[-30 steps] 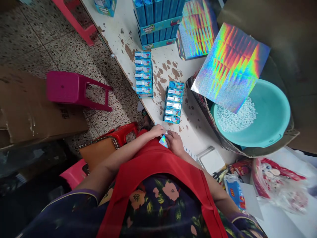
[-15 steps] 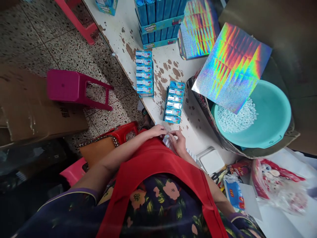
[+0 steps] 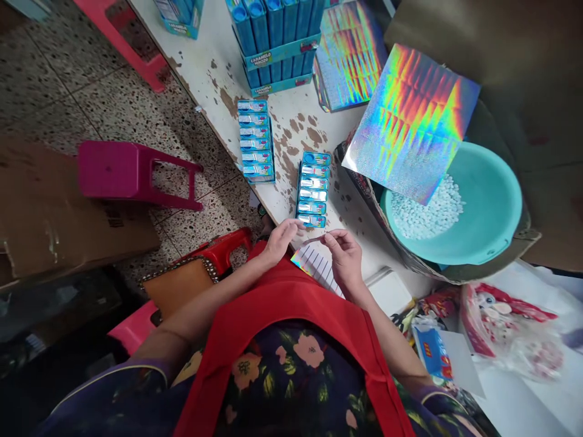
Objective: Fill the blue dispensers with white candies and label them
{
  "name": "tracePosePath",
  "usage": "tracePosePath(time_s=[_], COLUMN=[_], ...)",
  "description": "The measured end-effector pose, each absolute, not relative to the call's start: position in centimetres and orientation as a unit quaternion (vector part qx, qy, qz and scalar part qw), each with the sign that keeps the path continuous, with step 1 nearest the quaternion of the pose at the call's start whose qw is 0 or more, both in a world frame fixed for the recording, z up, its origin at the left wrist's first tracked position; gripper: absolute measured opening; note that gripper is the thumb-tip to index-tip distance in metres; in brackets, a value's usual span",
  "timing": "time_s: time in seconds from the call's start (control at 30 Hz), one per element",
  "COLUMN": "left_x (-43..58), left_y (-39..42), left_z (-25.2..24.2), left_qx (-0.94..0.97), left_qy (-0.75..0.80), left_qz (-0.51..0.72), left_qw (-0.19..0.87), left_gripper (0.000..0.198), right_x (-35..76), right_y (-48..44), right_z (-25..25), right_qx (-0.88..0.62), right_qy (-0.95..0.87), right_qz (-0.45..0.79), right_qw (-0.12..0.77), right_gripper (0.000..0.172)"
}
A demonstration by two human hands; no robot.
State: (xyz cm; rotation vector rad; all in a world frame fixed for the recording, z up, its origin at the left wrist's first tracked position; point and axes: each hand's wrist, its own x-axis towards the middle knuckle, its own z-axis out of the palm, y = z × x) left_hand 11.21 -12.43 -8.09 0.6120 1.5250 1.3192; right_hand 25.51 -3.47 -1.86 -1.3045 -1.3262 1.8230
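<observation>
Both hands are held close together over the near edge of the bench (image 3: 359, 237), just above a red apron. A small holographic sheet (image 3: 301, 260) is held between them: its far edge is pinched at one end by the fingertips of the left hand (image 3: 281, 238) and at the other end by the thumb and forefinger of the right hand (image 3: 346, 260). The sheet is tilted, so its white, lined back is turned up and only its near left corner shows the rainbow face.

Just beyond the hands, a short row of blue candy boxes (image 3: 312, 189) is laid on the bench, and a second row (image 3: 255, 141) lies farther off to the left, near the bench edge. At the far end, tall blue display cartons (image 3: 277, 42) marked "Caramelo Macizo" are stood upright. To the right, a teal basin (image 3: 496, 200) holds white pellets (image 3: 426, 209), and a large holographic sheet (image 3: 410, 121) is leaned over its far left rim. A white tray (image 3: 389, 291) lies near the right wrist. On the floor to the left, a pink stool (image 3: 132, 173) is seen lying on its side beside a cardboard box (image 3: 54, 212).
</observation>
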Motion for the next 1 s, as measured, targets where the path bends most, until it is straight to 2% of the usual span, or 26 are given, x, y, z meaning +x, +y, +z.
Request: tracePosePath(time_s=[0.1,0.2,0.37,0.47,0.53,0.67,0.7,0.83,1.0], left_x=[10.8,10.8,9.1,7.0,5.6,4.2,4.1,4.1,2.8], left_y=[-12.0,-11.2,-10.1,-9.6,-9.4,-9.0,-8.9,-8.4,-6.5], left_z=[-5.7,-4.9,-4.1,-2.8,-1.8,-0.8,-0.8,-1.5,-3.8], left_qx=[0.258,0.246,0.289,0.327,0.342,0.378,0.383,0.391,0.407], left_qy=[0.534,0.56,0.663,0.689,0.697,0.698,0.697,0.69,0.684], left_qz=[0.592,0.524,0.446,0.42,0.398,0.35,0.342,0.334,0.367], left_qw=[0.546,0.593,0.528,0.492,0.488,0.497,0.501,0.509,0.482], left_gripper=[0.05,0.035,0.031,0.032,0.033,0.031,0.03,0.03,0.032], right_x=[24.8,23.7,21.8,21.5,21.7,21.5,21.2,19.9,18.1], right_y=[-3.3,-3.1,-2.3,-1.6,-1.2,-0.6,-0.5,0.2,2.5], right_z=[-1.8,-2.3,-4.0,-4.2,-3.8,-3.1,-3.1,-3.5,-4.3], right_qx=[-0.48,-0.48,-0.514,-0.535,-0.519,-0.453,-0.451,-0.469,-0.473], right_qy=[-0.457,-0.445,-0.426,-0.381,-0.379,-0.454,-0.477,-0.553,-0.612], right_qz=[0.697,0.7,0.662,0.665,0.69,0.732,0.724,0.656,0.598], right_qw=[0.273,0.287,0.341,0.355,0.333,0.231,0.215,0.21,0.211], right_gripper=[0.016,0.017,0.024,0.036,0.044,0.055,0.054,0.03,0.028])
